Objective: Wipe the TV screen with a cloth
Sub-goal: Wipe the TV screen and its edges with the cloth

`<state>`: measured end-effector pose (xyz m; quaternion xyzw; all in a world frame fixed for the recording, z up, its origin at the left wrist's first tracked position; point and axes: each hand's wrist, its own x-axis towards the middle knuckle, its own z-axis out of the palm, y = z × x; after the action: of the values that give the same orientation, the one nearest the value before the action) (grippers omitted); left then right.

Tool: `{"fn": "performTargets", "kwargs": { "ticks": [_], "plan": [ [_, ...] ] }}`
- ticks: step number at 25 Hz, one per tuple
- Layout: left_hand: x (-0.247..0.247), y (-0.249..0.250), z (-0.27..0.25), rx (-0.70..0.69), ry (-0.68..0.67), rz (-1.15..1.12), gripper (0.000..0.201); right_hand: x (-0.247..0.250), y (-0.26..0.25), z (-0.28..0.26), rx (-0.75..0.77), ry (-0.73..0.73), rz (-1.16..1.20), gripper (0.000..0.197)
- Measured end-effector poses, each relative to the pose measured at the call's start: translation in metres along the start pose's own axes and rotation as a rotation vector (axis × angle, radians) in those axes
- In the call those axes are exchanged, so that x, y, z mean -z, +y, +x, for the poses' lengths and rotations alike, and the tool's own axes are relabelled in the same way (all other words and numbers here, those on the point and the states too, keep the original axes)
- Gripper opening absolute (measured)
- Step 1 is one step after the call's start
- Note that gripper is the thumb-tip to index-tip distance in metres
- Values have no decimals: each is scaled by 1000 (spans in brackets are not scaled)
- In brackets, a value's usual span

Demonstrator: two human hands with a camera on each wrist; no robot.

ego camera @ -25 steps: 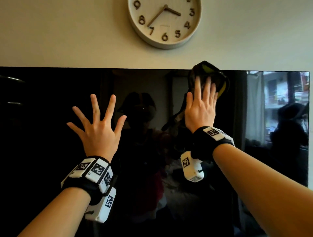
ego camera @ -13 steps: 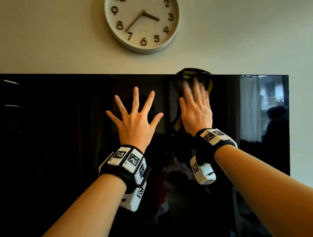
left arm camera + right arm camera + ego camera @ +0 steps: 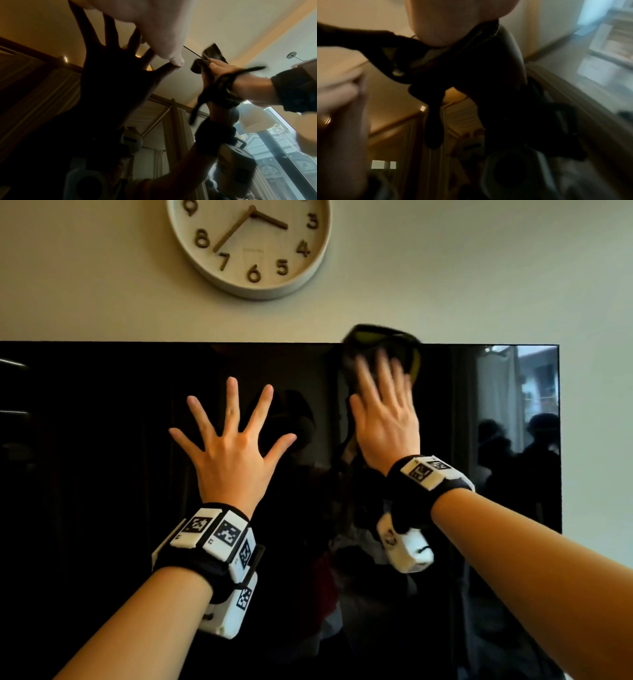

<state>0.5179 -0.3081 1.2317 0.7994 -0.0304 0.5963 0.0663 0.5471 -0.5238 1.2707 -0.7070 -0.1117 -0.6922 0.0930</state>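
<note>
A wide black TV screen hangs on the wall and mirrors the room. My right hand lies flat with straight fingers on a dark cloth with a yellow edge, pressing it to the glass at the screen's top edge; the hand is motion-blurred. In the left wrist view the cloth sticks out past the right hand. My left hand is spread wide, fingers straight, palm toward the screen's middle; its thumb tip meets its own reflection on the glass. The right wrist view is blurred and dark.
A round white wall clock hangs above the screen, left of the cloth. The screen's right edge meets bare wall. Reflections of a window and curtains show at the screen's right side.
Both hands have shifted along the screen: the left hand moved right, closer to the right hand. The right hand with the cloth stays at the top edge, smeared by motion.
</note>
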Motion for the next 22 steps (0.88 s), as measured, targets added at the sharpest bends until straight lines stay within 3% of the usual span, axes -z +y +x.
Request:
{"fn": "performTargets", "kwargs": {
  "ticks": [1, 2, 4, 5, 6, 8, 9, 10, 12, 13, 16, 17, 19, 20, 21, 22],
  "plan": [
    [0, 0, 0, 0, 4, 5, 75, 1, 11, 0, 142, -22, -19, 51],
    [0, 0, 0, -1, 7, 9, 75, 5, 26, 5, 125, -22, -21, 51],
    [0, -1, 0, -7, 16, 10, 75, 11, 41, 14, -236, 38, 47, 52],
    [-1, -1, 0, -8, 18, 10, 74, 12, 42, 13, -337, 49, 51, 52],
    [-1, 0, 0, -11, 19, 9, 74, 12, 37, 6, -269, 49, 49, 52],
    [-2, 1, -1, -7, 20, 5, 74, 9, 36, -12, 151, -13, -6, 49],
    [-1, 2, -1, -3, 20, 4, 74, 9, 48, -10, 237, -17, -29, 48],
    [-1, 2, -1, -1, 16, 4, 74, 12, 58, -4, 133, -3, -14, 49],
    [2, 3, -2, 12, 4, -1, 74, 17, 62, 6, -267, 51, 53, 51],
    [3, 5, -2, 26, -4, -9, 75, 16, 59, 5, -317, 47, 46, 52],
    [6, 25, -5, 45, -20, -55, 76, 14, 64, -9, 127, -6, -21, 50],
    [6, 37, -6, 15, -20, -59, 76, 16, 76, -4, 111, -1, -19, 50],
    [4, 69, -9, -65, -28, -55, 77, 24, 87, 5, -219, 31, 48, 51],
    [2, 84, -10, -92, -39, -53, 79, 24, 85, 4, -308, 27, 47, 52],
    [-1, 99, -11, -108, -58, -52, 81, 23, 81, -1, -247, 19, 33, 52],
    [-5, 111, -12, -112, -80, -48, 84, 23, 81, -9, -79, -12, 15, 52]
  ]
}}
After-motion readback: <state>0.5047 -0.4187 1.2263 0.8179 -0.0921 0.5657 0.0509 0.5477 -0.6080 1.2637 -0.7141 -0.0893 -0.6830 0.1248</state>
